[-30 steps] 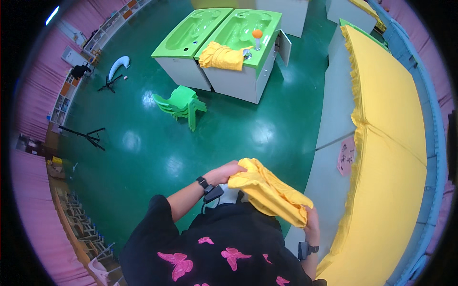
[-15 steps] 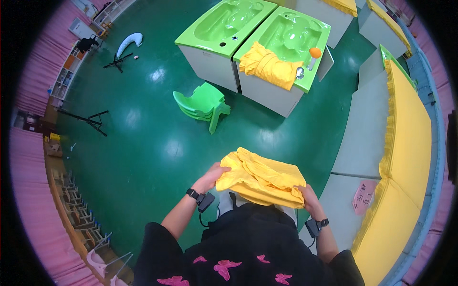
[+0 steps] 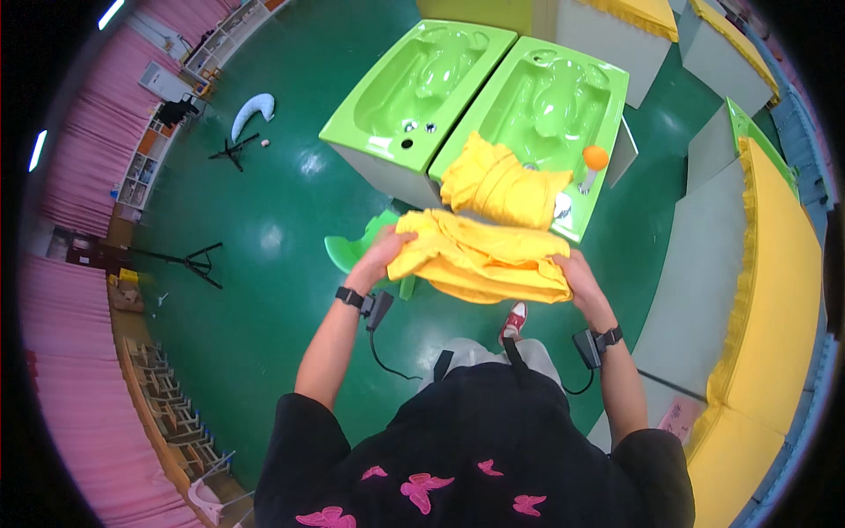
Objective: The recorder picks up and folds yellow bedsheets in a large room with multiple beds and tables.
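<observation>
Between my two hands I carry a folded yellow cloth (image 3: 484,258), with a frilled or gathered look to its layers. My left hand (image 3: 385,251) grips its left end, thumb on top and the other fingers mostly beneath. On the right end my right hand (image 3: 576,275) is closed in the same way. Just beyond the cloth, a second folded yellow cloth (image 3: 506,187) lies across the near end of the right green baby bathtub (image 3: 563,97). Wrist straps with small black boxes sit on both my forearms.
Left of that tub stands another green bathtub (image 3: 422,79). Stacked green children's chairs (image 3: 348,253) are partly hidden behind my left hand. An orange-topped object (image 3: 595,158) rises from the tub's rim. White cabinets with yellow padded covers (image 3: 770,290) line the right. A black tripod stand (image 3: 189,262) is at left.
My hands have carried the folded cloth forward, away from my body and toward the tubs. I have stepped closer, and a red shoe now shows below the cloth.
</observation>
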{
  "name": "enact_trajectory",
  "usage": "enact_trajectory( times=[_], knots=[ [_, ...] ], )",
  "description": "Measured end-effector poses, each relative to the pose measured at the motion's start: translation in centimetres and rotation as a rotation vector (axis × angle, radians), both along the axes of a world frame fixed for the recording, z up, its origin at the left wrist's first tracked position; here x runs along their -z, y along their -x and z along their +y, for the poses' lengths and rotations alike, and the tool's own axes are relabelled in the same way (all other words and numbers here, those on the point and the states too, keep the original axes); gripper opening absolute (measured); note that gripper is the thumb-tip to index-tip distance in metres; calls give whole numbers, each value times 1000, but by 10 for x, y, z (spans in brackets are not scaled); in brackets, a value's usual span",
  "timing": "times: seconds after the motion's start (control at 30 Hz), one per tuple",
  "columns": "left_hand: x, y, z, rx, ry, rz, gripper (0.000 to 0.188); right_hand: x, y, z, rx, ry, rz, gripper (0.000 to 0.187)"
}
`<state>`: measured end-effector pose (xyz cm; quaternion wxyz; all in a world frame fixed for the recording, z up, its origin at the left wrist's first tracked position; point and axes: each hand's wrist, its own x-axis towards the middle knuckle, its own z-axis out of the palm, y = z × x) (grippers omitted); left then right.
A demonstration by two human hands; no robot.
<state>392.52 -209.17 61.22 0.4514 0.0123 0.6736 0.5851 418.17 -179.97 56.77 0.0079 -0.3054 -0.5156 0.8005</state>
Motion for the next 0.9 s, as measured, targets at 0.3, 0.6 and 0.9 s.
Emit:
enact_trajectory(
  times=[0.3, 0.6, 0.9],
  knots=[
    [26, 153, 168, -47, -196, 205, 33, 50, 131, 121, 300, -271, 70, 27],
    [287, 192, 124, 251, 347, 111, 89, 243, 104, 98, -343, -676, -783, 34],
    [326, 275, 160, 300, 206, 122, 99, 197, 185, 84, 177, -283, -645, 65]
  ],
)
